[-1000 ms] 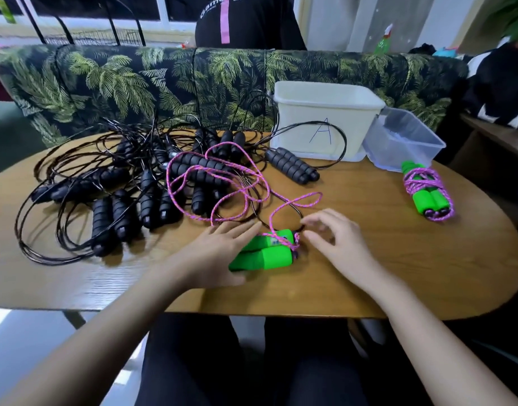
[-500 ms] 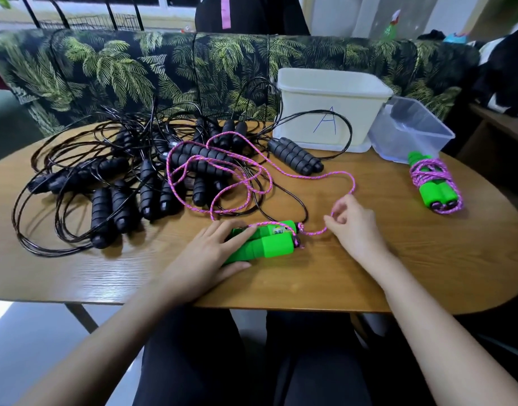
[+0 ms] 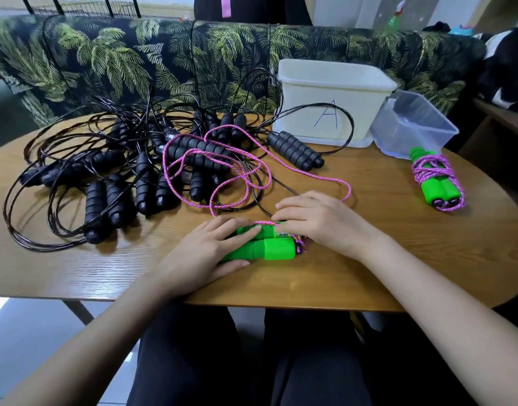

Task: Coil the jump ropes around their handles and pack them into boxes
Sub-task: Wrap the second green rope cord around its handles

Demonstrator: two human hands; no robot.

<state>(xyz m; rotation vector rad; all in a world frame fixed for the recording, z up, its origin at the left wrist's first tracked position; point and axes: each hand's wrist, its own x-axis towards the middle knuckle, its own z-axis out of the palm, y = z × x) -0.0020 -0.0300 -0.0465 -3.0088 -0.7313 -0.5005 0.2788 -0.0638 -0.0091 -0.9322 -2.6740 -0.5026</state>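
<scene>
Two green handles [image 3: 271, 249] lie side by side on the wooden table [image 3: 398, 259] near its front edge. My left hand [image 3: 211, 250] grips their left half, fingers over the top and thumb along the near side. My right hand [image 3: 319, 224] covers their right end and holds the pink rope [image 3: 252, 171], which crosses the top of the handles. The rest of that rope loops loosely back over the black pile. A second green-handled rope [image 3: 436, 183] lies coiled at the right.
Several black jump ropes [image 3: 120, 177] lie tangled on the left half of the table. A white box marked A [image 3: 334, 98] and a clear plastic box [image 3: 413, 124] stand at the back right. A leaf-patterned sofa back runs behind the table.
My right hand has swung back left from beside the handles, bringing the pink rope over their top. My left hand stayed on the handles.
</scene>
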